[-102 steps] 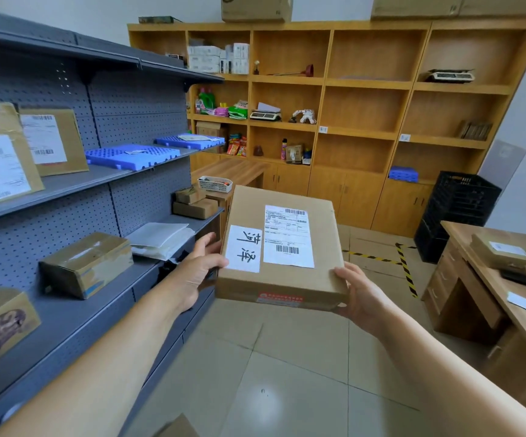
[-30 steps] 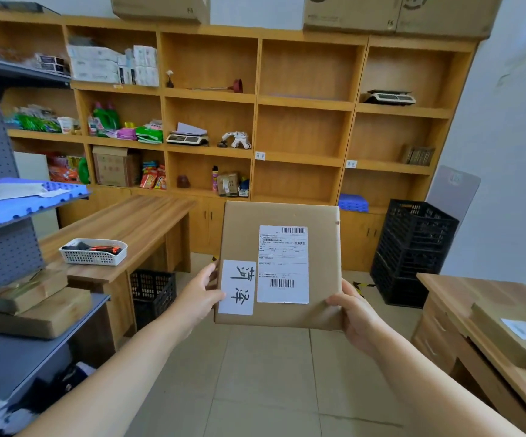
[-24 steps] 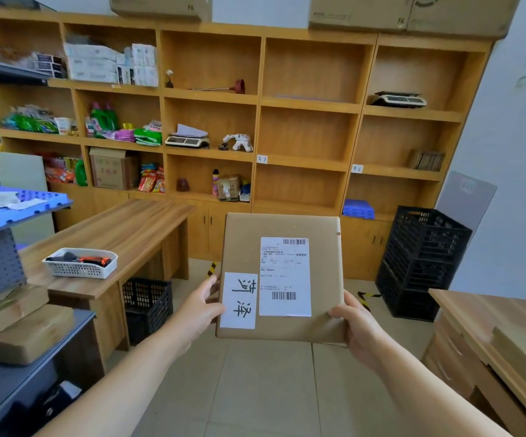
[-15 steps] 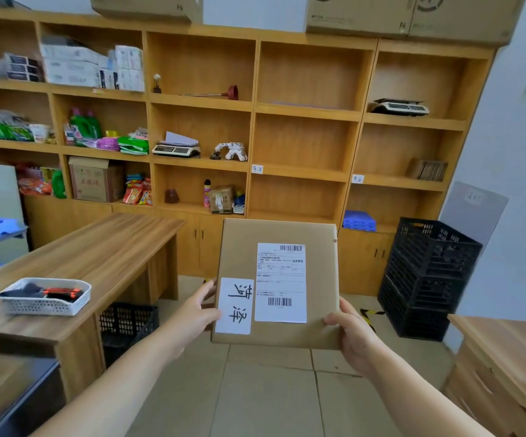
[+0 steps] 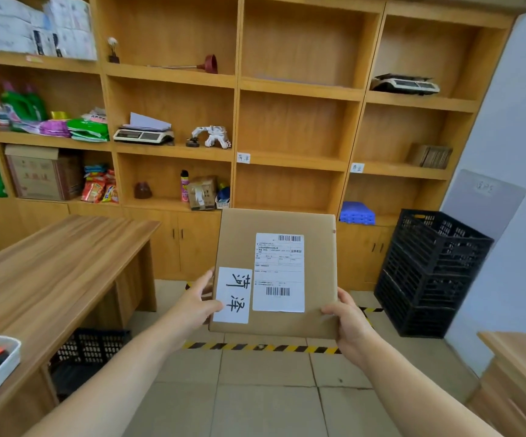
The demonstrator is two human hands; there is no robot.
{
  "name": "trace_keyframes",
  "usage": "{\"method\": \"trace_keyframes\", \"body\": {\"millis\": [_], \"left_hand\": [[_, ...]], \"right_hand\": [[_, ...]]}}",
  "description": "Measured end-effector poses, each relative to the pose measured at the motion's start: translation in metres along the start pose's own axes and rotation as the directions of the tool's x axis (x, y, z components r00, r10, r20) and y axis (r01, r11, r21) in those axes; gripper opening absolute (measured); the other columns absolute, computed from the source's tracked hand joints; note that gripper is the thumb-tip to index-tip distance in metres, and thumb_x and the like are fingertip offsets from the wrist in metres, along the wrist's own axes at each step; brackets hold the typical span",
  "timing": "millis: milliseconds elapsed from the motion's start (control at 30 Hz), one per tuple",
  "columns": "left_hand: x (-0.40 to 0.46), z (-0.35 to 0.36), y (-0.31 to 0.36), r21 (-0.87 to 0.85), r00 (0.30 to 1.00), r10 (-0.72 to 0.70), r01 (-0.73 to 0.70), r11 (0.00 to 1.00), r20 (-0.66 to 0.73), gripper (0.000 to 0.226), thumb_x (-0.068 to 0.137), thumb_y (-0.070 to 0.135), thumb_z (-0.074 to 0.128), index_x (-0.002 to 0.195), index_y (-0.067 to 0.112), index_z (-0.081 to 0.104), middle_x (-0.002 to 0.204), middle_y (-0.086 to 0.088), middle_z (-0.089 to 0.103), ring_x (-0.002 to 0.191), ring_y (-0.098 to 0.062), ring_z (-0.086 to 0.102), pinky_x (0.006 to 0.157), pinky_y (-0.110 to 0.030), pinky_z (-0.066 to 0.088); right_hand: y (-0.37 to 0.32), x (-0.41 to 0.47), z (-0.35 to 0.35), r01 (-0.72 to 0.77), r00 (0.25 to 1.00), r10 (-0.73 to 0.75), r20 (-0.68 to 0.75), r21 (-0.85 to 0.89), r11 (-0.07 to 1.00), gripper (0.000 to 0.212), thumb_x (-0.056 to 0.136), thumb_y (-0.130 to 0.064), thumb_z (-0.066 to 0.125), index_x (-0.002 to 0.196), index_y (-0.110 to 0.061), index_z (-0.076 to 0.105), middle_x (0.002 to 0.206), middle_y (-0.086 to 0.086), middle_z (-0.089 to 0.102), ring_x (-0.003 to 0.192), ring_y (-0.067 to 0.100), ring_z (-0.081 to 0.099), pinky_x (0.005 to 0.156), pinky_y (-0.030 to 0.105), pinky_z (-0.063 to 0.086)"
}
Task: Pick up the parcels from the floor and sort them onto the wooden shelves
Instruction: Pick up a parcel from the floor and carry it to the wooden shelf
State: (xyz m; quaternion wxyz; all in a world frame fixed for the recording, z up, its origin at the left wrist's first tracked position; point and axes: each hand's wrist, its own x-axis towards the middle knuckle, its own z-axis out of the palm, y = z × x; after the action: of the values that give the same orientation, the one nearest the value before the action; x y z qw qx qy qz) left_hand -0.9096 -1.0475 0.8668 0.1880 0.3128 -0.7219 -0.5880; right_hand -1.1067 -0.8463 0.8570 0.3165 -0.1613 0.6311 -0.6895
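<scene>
Brown cardboard, the parcel (image 5: 276, 274) sits mid-frame, pinched at its lower edges by the left hand (image 5: 197, 305) and right hand (image 5: 348, 323), both closed on it, before the wooden shelves (image 5: 293, 159). Such shallow edge holds could slip; misreading the shelf tag (image 5: 243, 158) risks missorting.

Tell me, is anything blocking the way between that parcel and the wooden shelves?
Nothing visible. The parcel, held by the left hand and right hand, faces open floor up to the wooden shelves.
</scene>
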Motion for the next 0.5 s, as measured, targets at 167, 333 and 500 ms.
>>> {"method": "trace_keyframes", "body": {"millis": [167, 333, 500], "left_hand": [[0.083, 0.014, 0.001, 0.01, 1.0, -0.017, 0.017, 1.0, -0.002, 0.082, 0.087, 0.004, 0.056, 0.147, 0.033, 0.008, 0.152, -0.003, 0.03, 0.135, -0.022, 0.032, 0.099, -0.038, 0.036], [0.181, 0.026, 0.021, 0.03, 1.0, -0.003, 0.003, 1.0, -0.012, 0.083, 0.087, 0.005, 0.057, 0.147, 0.033, 0.006, 0.151, -0.001, 0.03, 0.134, -0.023, 0.033, 0.104, -0.042, 0.035], [0.282, 0.04, 0.039, 0.026, 0.999, 0.034, -0.033, 0.999, -0.042, 0.085, 0.085, 0.003, 0.059, 0.147, 0.034, 0.009, 0.145, 0.003, 0.041, 0.119, -0.014, 0.042, 0.103, -0.044, 0.038]], "right_hand": [[-0.007, 0.087, -0.002, -0.016, 1.0, 0.016, 0.0, 0.002, 1.0, 0.052, 0.083, 0.002, 0.048, 0.129, -0.023, 0.043, 0.107, 0.002, 0.059, 0.093, 0.022, 0.052, 0.072, 0.037, 0.047], [-0.029, 0.194, -0.012, -0.002, 1.0, 0.002, 0.027, -0.021, 1.0, 0.048, 0.086, 0.001, 0.048, 0.126, -0.024, 0.043, 0.104, 0.002, 0.06, 0.091, 0.021, 0.053, 0.068, 0.034, 0.046], [-0.055, 0.306, -0.014, 0.138, 0.99, -0.136, 0.022, -0.179, 0.974, 0.049, 0.087, -0.006, 0.051, 0.131, -0.024, 0.043, 0.116, 0.002, 0.058, 0.099, 0.017, 0.055, 0.074, 0.03, 0.047]]}}
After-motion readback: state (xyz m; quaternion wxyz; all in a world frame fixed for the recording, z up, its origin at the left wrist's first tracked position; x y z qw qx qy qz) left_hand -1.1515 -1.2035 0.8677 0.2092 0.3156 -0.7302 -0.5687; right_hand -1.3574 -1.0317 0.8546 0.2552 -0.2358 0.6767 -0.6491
